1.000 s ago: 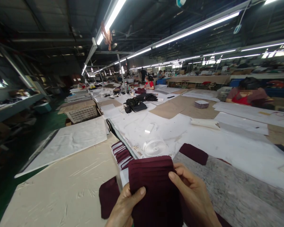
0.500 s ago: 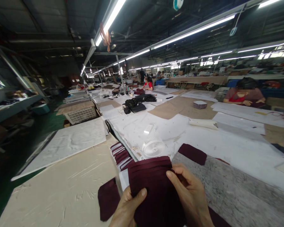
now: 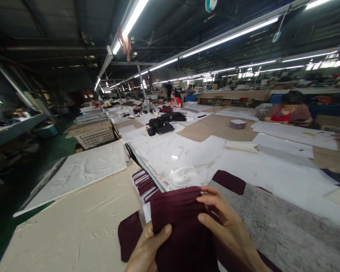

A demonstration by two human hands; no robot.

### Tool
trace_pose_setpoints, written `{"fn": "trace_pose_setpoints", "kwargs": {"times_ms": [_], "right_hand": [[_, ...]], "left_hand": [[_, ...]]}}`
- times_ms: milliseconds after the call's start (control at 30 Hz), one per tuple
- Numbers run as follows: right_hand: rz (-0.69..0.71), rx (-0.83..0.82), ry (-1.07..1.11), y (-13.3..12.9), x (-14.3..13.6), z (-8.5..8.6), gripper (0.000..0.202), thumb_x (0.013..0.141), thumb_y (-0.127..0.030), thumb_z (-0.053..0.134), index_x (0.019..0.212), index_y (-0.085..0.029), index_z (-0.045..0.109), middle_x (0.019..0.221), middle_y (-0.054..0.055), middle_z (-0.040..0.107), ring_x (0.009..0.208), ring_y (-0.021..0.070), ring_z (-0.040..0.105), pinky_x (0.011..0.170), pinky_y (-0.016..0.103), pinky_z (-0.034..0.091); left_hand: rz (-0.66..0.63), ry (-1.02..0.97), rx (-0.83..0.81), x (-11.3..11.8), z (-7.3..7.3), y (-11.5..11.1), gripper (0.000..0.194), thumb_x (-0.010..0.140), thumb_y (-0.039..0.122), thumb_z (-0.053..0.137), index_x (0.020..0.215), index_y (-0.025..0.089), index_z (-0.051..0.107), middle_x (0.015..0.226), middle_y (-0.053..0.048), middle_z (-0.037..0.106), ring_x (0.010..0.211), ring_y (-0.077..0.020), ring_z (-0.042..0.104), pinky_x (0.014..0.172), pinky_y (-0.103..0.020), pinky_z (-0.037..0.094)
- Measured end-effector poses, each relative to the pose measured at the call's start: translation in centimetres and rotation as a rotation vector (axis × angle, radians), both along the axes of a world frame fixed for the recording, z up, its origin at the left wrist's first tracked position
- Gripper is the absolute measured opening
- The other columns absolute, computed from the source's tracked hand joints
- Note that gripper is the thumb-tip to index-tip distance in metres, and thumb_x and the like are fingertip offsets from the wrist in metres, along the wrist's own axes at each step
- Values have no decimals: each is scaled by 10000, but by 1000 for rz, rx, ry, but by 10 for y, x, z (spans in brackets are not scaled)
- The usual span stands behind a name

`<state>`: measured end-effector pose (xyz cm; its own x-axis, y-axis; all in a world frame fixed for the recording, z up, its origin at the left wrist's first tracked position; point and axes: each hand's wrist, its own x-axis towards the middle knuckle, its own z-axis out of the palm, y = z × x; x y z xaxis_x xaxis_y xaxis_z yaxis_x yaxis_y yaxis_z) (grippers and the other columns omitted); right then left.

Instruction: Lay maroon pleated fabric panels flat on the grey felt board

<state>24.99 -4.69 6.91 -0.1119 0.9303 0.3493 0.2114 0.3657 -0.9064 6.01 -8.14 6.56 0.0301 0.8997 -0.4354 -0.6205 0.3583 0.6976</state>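
Observation:
Dark maroon cloth pieces (image 3: pixel 181 226), layered with several folds along the upper edge, are in my left hand (image 3: pixel 151 245), which is closed on their left side with the thumb on top. At their upper right edge, my right hand (image 3: pixel 225 223) has its fingers apart, and its fingertips and thumb touch the cloth. Another maroon piece (image 3: pixel 129 236) lies to the left of my left hand. A row of maroon and white folded pieces (image 3: pixel 145 186) sits just beyond, next to a small white fan (image 3: pixel 183 174).
A grey mottled board (image 3: pixel 277 215) lies at the right, with a maroon piece (image 3: pixel 229 182) on its far edge. White paper (image 3: pixel 243 166) covers the long table. Black cloth (image 3: pixel 161 126) is farther back. A person (image 3: pixel 290 109) sits across at the right. A beige covered surface (image 3: pixel 73 223) is at the left.
My right hand's fingers have spread and lifted from their pinch at the cloth's upper right edge. My left hand keeps its hold, and the cloth has shifted slightly left.

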Motion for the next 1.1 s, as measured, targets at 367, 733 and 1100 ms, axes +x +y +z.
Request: {"fn": "trace_pose_setpoints", "kwargs": {"times_ms": [367, 733, 1100], "right_hand": [[-44, -357, 126, -14, -21, -17, 397, 832, -500, 548, 604, -175, 528, 610, -17, 461, 570, 121, 431, 504, 237, 351], [-84, -359, 178, -18, -25, -20, 377, 807, -474, 599, 585, -174, 545, 650, 2, 513, 618, 139, 438, 549, 251, 354], [-89, -332, 207, -21, -31, -21, 327, 824, -444, 602, 632, -180, 621, 711, 23, 608, 690, 170, 554, 588, 258, 413]], "left_hand": [[100, 6, -5, -2, 4, 0, 290, 576, 223, 827, 841, 158, 730, 816, -86, 769, 940, -299, 685, 904, -397, 513], [95, 5, 28, 0, 1, -2, 266, 588, 204, 818, 835, 159, 730, 831, -85, 769, 938, -302, 686, 893, -411, 524], [116, -8, -10, -1, -2, -2, 289, 603, 242, 812, 867, 170, 720, 858, -78, 768, 944, -290, 685, 893, -408, 519]]}}
